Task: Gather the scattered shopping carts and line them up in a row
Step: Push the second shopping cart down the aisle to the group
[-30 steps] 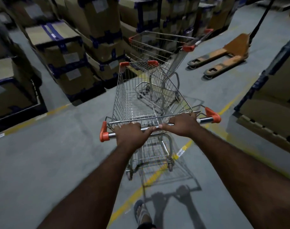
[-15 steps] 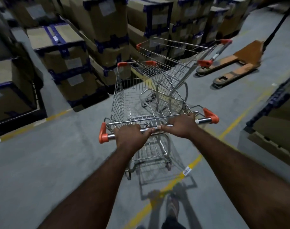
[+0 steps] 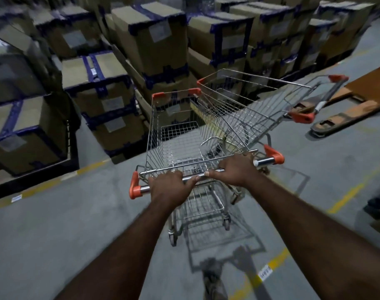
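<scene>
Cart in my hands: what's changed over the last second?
The cart rolled forward toward the boxes, closing on the second cart; their front corners now nearly meet. The pallet jack slid right in view. Nothing taken or released: left hand and right hand grip the handle as before.

Upright wire cart centre; second cart angled just beyond, right.
</scene>
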